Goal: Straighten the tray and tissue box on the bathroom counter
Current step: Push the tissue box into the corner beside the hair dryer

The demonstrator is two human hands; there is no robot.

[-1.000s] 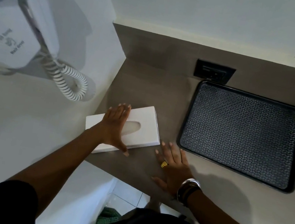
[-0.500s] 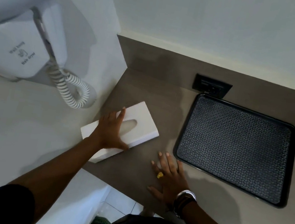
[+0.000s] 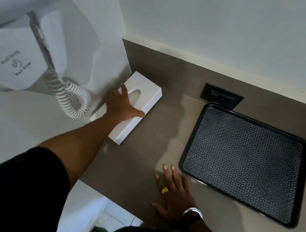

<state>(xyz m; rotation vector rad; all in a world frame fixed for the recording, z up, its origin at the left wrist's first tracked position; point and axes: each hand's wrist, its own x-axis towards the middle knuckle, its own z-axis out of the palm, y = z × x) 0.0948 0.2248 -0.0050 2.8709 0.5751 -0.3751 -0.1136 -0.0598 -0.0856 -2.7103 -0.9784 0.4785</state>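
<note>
Head view, looking down at the grey-brown desk (image 3: pixel 139 166) set in a corner between two pale walls. My left hand (image 3: pixel 122 106) lies flat and spread wide on top of the white tissue box (image 3: pixel 147 96), fingers reaching past the oval slot and thumb out toward the box's right long edge; it presses on the box and does not grip it. That box sits at the far left of the desk, its far end tucked into the corner and its left long side touching or just beside the left wall. My right hand (image 3: pixel 174 193), open with fingers spread, rests palm down on the desk near the front edge; a yellow ring (image 3: pixel 164 190) shows on one finger and a watch (image 3: pixel 192 214) on the wrist. Its fingertips lie just beside the near-left corner of the black tray (image 3: pixel 191 135), whose patterned floor carries nothing and which lies flat at the right, well apart from the box. A black wall socket (image 3: pixel 221 97) sits just beyond the tray's far edge. A white wall-hung hair dryer (image 3: pixel 17 10) with a coiled cord (image 3: pixel 69 97) is mounted on the left wall.
</note>
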